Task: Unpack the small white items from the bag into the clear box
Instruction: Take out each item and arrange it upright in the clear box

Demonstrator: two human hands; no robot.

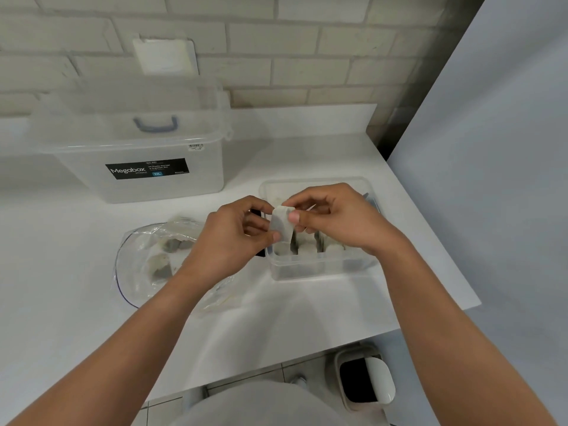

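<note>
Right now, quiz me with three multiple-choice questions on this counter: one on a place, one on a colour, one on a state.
1. Where does the bag lie?
A. Left of the small box
B. Inside the small box
C. On the floor

2. What colour is the handle on the big box?
A. Red
B. Blue
C. Yellow

3. How is the white item held?
A. By one hand alone
B. Pinched by both hands
C. Not held; it lies in the bag

Answers:
1 A: the bag lies flat just left of the small box.
2 B: the handle shows blue against the clear lid.
3 B: the left hand and the right hand both pinch it above the small box.
</note>
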